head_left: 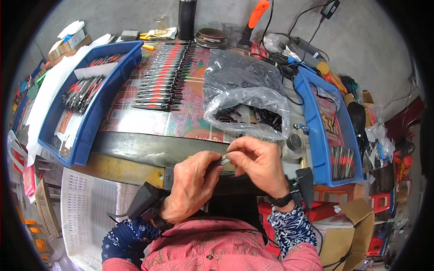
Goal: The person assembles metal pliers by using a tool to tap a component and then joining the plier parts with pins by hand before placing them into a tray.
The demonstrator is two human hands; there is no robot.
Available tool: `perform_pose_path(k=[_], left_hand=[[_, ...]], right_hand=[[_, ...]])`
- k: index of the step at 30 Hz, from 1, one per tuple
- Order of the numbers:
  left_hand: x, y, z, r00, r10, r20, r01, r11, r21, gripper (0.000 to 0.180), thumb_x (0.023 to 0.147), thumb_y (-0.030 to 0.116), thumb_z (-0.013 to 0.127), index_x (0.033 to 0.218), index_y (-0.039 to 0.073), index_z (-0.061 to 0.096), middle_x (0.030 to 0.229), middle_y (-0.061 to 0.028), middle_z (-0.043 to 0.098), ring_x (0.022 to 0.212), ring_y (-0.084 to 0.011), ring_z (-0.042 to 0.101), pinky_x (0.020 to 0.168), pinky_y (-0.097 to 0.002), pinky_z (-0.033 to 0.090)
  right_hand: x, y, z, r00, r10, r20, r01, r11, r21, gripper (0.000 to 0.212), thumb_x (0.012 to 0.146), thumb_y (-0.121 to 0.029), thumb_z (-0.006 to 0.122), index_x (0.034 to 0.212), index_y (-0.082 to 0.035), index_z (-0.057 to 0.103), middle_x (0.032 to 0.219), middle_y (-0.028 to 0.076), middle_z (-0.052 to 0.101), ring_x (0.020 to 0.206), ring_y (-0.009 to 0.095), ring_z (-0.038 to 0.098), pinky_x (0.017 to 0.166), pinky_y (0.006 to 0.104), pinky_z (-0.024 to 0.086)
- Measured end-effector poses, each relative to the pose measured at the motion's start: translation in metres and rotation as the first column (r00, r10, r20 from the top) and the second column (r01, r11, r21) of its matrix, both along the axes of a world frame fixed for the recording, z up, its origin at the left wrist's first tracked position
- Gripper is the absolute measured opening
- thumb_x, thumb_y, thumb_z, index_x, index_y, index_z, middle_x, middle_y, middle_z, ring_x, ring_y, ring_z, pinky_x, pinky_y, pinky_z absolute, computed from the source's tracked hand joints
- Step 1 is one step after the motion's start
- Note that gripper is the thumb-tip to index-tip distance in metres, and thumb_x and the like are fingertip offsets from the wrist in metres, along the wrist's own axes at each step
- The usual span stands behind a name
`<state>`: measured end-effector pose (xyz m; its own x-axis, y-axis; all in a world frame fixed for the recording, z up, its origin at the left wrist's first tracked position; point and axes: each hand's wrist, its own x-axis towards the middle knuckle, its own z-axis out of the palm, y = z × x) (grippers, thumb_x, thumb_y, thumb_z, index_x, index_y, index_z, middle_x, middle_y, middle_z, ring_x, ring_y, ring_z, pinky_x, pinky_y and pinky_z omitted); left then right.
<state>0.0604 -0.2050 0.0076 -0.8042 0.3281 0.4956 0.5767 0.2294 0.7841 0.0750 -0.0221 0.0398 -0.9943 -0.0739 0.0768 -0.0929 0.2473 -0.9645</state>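
In front of my chest, at the table's near edge, my two hands meet over a small, slim grey metal piece (223, 161). My left hand (192, 183) is closed with thumb and forefinger pinching it. My right hand (260, 163) is closed too, its thumb and forefinger pressed at the piece's upper end. Most of the piece is hidden by fingers, so its kind does not show. Beyond the hands lies a row of slim, pointed black-and-red tools (156, 92). To its right rests a clear plastic bag (244, 97) with many small black parts inside.
A blue tray (86, 147) at left holds more slim tools; another blue tray (322, 169) stands at right. Toward the back are a black bottle (186, 20), an orange-handled tool (258, 16) and cables. A white basket (86, 212) sits below left, a cardboard box (334, 239) below right.
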Motion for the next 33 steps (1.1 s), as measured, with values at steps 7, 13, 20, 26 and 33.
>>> perform_pose_path(k=[7,13,20,26,33], left_hand=[[-0.011,-0.018,-0.008,0.997,-0.02,-0.069,0.015,0.997,-0.074,0.021,0.081,-0.002,0.071,0.099,-0.001,0.062,0.081,-0.0168,0.065,0.068,-0.0315,0.065,0.06,-0.0355,0.051],[-0.016,-0.026,-0.007,0.997,-0.025,-0.069,0.018,0.996,-0.09,0.02,0.08,-0.004,0.072,0.097,-0.001,0.062,0.078,-0.0156,0.063,0.065,-0.03,0.064,0.058,-0.0354,0.05],[-0.02,-0.031,-0.005,0.998,-0.042,-0.05,0.038,0.996,-0.081,0.019,0.079,-0.005,0.071,0.096,-0.001,0.061,0.077,-0.0148,0.062,0.065,-0.0307,0.062,0.058,-0.0367,0.049],[-0.019,-0.032,-0.006,0.998,-0.05,-0.048,0.046,0.995,-0.087,0.02,0.079,-0.004,0.071,0.097,-0.002,0.062,0.076,-0.0142,0.061,0.064,-0.0286,0.062,0.057,-0.0346,0.049],[-0.01,-0.03,-0.002,0.995,-0.075,-0.06,0.071,0.995,-0.076,0.02,0.08,-0.003,0.072,0.097,-0.001,0.063,0.079,-0.0139,0.064,0.065,-0.0285,0.063,0.057,-0.0336,0.049]], right_hand=[[-0.062,0.035,0.006,0.884,0.028,-0.467,0.307,0.717,0.625,0.014,0.085,-0.012,0.067,0.09,0.0,0.07,0.083,0.015,0.067,0.072,0.028,0.065,0.065,0.0347,0.049],[-0.102,0.04,-0.013,0.926,0.074,-0.371,0.295,0.473,0.83,0.017,0.081,-0.018,0.069,0.086,-0.002,0.07,0.082,0.015,0.066,0.08,0.035,0.064,0.071,0.0445,0.049],[-0.112,0.043,-0.025,0.947,0.052,-0.317,0.276,0.369,0.887,0.015,0.08,-0.016,0.068,0.082,-0.001,0.07,0.084,0.017,0.067,0.083,0.037,0.064,0.073,0.0466,0.049],[-0.093,0.046,-0.011,0.933,0.008,-0.359,0.327,0.397,0.858,0.01,0.083,-0.011,0.066,0.088,-0.002,0.065,0.082,0.017,0.066,0.079,0.038,0.063,0.069,0.0463,0.047],[-0.047,0.034,0.007,0.825,0.07,-0.561,0.394,0.641,0.659,0.012,0.081,-0.002,0.069,0.092,0.0,0.066,0.082,0.015,0.065,0.074,0.033,0.062,0.066,0.0401,0.047]])
